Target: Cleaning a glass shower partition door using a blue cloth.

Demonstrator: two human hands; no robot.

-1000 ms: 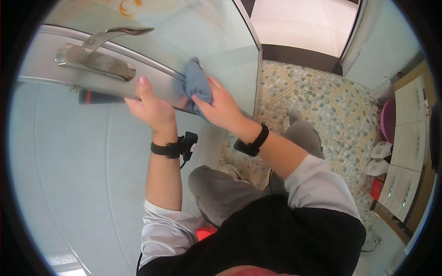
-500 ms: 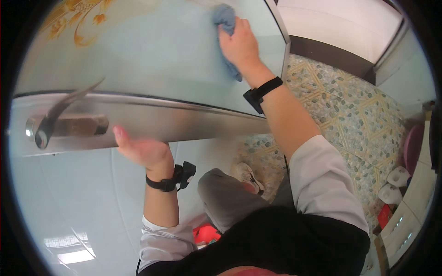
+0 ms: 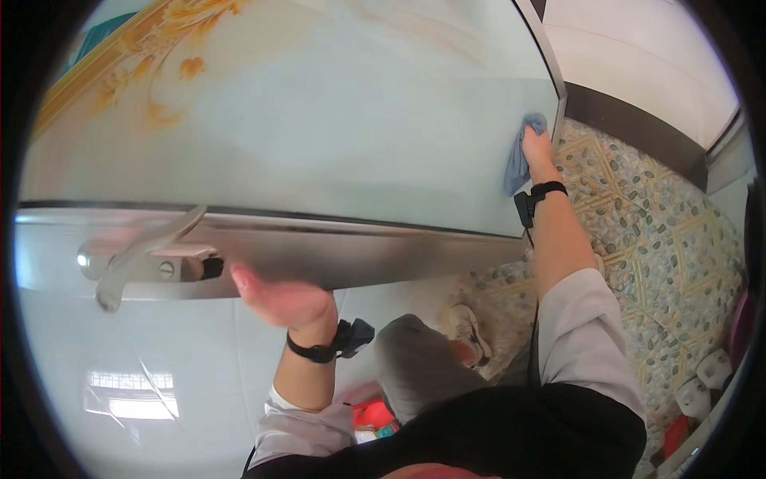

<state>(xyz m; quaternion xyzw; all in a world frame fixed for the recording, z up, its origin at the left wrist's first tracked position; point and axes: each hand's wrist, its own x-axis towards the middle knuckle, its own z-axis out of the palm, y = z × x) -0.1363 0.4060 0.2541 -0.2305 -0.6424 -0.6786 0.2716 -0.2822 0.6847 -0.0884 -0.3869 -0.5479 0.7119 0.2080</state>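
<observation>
A bunched blue-grey cloth (image 3: pixel 519 164) is in my right hand (image 3: pixel 537 148), pressed on the frosted glass panel (image 3: pixel 359 120) of a door near its far right corner. My left hand (image 3: pixel 287 302) is at the door's metal frame (image 3: pixel 383 259), its thumb lying over the near edge and its other fingers hidden. It appears to grip the frame there. Just left of that thumb, a curved metal lever handle (image 3: pixel 144 259) sticks out from its lock plate (image 3: pixel 167 267). Golden floral decoration (image 3: pixel 187 68) covers the upper left of the glass.
Pebble-patterned floor (image 3: pixel 630 231) lies to the right, with a dark sill (image 3: pixel 630 120) beyond it. Glossy white tiles (image 3: pixel 136 351) are at the lower left. White rolls (image 3: pixel 706 383) and a red item (image 3: pixel 676 435) stand at the lower right. My shoe (image 3: pixel 469 331) is below the door.
My right hand has moved the cloth right and nearer, toward the glass's right edge. The view has shifted, so the door and handle sit lower. My left hand stays at the frame's edge.
</observation>
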